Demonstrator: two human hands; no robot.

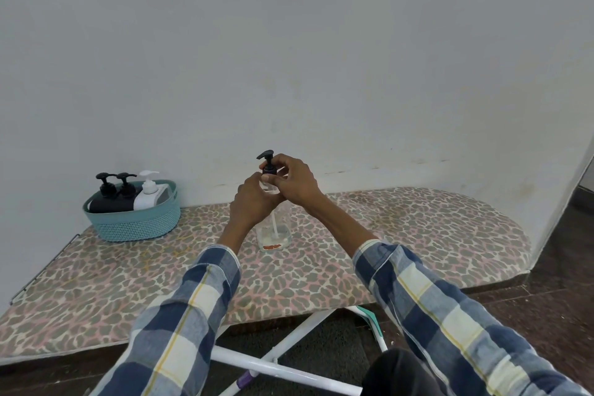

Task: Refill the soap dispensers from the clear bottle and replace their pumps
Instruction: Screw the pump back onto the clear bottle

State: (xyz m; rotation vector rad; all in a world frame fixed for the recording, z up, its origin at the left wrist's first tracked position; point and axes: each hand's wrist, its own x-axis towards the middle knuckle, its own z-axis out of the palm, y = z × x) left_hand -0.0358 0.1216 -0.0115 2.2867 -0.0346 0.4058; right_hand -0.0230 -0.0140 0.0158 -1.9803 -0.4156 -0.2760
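Lowest in the frame, two plaid blue-and-cream sleeves reach up toward the centre over a leopard-print padded ironing board (401,235). At mid-frame stands one clear plastic bottle (274,236), nearly empty, a thin layer of liquid at its base and a dip tube running down inside. The left hand (254,202) wraps the bottle's upper body, steadying it; the right hand (294,182) pinches the collar of the bottle's black pump (267,164) between thumb and fingertips. This looks like the pump being turned at the neck, though unscrewing or tightening cannot be told. The next move calls for a firm hold below while the collar twists. Farther off, at left, one teal woven basket (135,222) holds three dispensers: two black soap dispensers (111,201) and one white soap dispenser (148,194), all with pumps on.
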